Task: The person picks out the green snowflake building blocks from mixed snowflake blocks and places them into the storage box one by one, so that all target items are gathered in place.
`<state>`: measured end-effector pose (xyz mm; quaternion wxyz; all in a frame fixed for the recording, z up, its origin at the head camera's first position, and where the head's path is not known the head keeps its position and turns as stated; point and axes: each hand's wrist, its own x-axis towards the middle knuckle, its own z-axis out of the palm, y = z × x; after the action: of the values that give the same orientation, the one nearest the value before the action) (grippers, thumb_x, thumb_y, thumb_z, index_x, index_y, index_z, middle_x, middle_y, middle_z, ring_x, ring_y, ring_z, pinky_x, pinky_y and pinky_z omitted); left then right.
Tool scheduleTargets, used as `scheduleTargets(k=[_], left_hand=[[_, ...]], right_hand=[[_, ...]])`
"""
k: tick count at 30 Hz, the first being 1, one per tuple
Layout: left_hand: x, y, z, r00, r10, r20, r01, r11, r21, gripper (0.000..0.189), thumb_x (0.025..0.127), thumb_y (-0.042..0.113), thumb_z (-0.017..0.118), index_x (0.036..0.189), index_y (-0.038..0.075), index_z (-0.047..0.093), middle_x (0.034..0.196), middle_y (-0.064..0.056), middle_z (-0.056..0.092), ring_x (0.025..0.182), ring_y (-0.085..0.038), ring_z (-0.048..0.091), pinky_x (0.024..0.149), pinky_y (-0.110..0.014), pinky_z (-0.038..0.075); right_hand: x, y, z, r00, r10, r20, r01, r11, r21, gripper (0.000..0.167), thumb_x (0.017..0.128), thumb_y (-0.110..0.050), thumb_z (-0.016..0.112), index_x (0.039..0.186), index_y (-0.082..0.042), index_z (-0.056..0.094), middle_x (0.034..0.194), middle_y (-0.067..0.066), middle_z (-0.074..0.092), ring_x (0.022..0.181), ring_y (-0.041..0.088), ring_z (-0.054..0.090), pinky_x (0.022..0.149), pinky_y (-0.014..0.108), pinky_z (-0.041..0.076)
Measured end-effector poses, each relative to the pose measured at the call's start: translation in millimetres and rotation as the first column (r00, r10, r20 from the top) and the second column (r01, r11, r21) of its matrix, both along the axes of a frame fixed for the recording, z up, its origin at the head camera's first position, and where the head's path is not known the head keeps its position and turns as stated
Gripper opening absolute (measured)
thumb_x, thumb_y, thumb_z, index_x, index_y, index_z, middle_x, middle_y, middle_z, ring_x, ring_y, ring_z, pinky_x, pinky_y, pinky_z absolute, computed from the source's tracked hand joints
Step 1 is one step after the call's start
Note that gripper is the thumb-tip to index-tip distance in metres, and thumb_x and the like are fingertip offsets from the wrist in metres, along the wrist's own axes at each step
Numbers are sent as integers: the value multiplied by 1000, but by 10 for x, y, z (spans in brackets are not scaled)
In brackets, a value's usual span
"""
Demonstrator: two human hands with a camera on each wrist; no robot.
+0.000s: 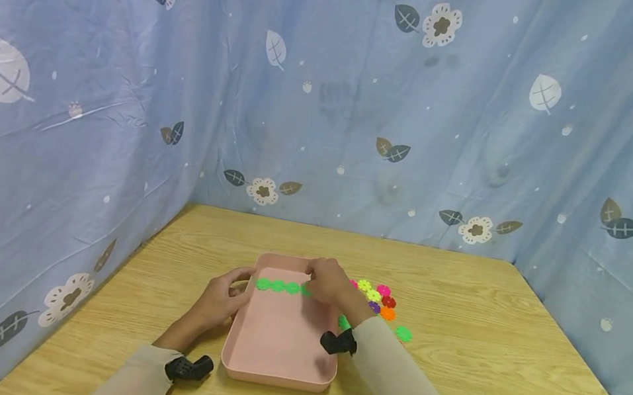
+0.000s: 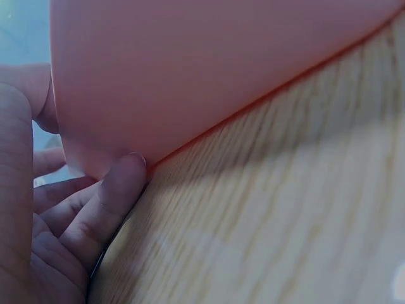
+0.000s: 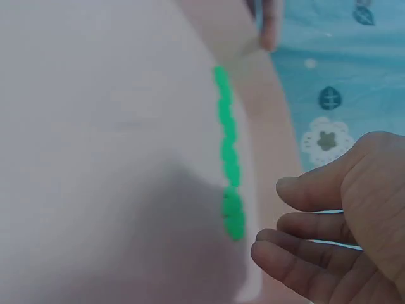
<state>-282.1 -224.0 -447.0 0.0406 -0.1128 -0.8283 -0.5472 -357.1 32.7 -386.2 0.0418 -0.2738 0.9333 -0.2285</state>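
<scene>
We see softly creased blue fabric (image 1: 352, 109) printed with leaves and flowers hanging behind a streaky wood-grain table (image 1: 474, 325), where a smooth pink tray (image 1: 279, 346) sits, rectangular with rounded corners. The left hand (image 1: 224, 295) grips the tray's left wall, its digits on both sides of the rim, while the right hand (image 1: 329, 281), fingers slightly bent with a gap to the thumb, holds nothing that we can see beside the green scalloped discs (image 1: 278, 286) lined up inside the tray's far end. We find loose flower-shaped discs (image 1: 388, 314) in mixed bright colours on the wood, right of the tray.
</scene>
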Motion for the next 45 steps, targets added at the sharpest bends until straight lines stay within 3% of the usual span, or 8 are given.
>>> scheduleTargets(k=[4,7,11,20,25,32,40,45], left_hand=[[4,3,11,1000,10,7,-10,1000,-4,52,99,16,60,148,4,48,147,-21,52,93,-26,73,62,-30,58],[-3,7,15,1000,6,0,-6,1000,0,52,99,16,61,148,4,48,146,-22,52,95,-27,73,63,-29,58],[-16,7,4,1000,-7,-8,7,1000,6,53,99,17,61,148,2,47,146,-24,51,103,-28,73,67,-29,58],[-3,-16,-12,1000,-12,-12,12,1000,19,52,99,15,60,148,3,47,147,-24,51,104,-32,72,69,-28,58],[36,-31,-36,1000,-8,22,7,999,32,52,99,15,60,149,5,47,149,-22,50,97,-30,73,64,-30,58],[13,-24,18,999,-23,30,22,999,41,52,99,14,59,149,4,46,149,-23,49,86,-23,72,57,-30,56],[-11,-19,52,1000,-5,31,5,1000,13,53,98,12,58,150,5,46,148,-22,50,97,-26,72,59,-31,57],[18,2,32,1000,-1,27,1,1000,14,55,96,7,56,149,4,46,148,-24,50,81,-23,71,49,-26,49]], right_hand=[[-4,59,93,1000,-24,19,26,992,-124,31,94,-6,69,124,3,66,113,16,69,109,32,64,91,44,54],[-14,105,173,999,-37,20,40,984,-173,31,93,-5,69,123,3,66,112,15,70,107,31,64,90,43,54],[-24,179,271,999,-38,19,41,981,-189,32,93,-4,69,123,2,67,113,17,69,105,30,64,88,42,55],[-33,457,422,1000,-16,-6,14,983,-185,26,95,-4,66,121,1,67,110,17,69,99,31,67,88,43,56],[-7,747,412,1000,0,7,0,992,-126,24,96,-6,63,119,1,68,105,12,69,96,28,66,87,43,56],[24,1136,372,1000,-11,7,11,997,-83,20,94,-4,62,112,2,70,100,11,71,85,26,67,82,43,57],[116,1191,227,998,45,31,-43,997,-59,23,92,-5,70,113,4,71,100,12,71,86,21,65,79,38,57],[195,1148,194,993,108,50,-106,994,-41,21,92,-4,70,111,4,72,90,5,69,72,13,61,70,30,54]])
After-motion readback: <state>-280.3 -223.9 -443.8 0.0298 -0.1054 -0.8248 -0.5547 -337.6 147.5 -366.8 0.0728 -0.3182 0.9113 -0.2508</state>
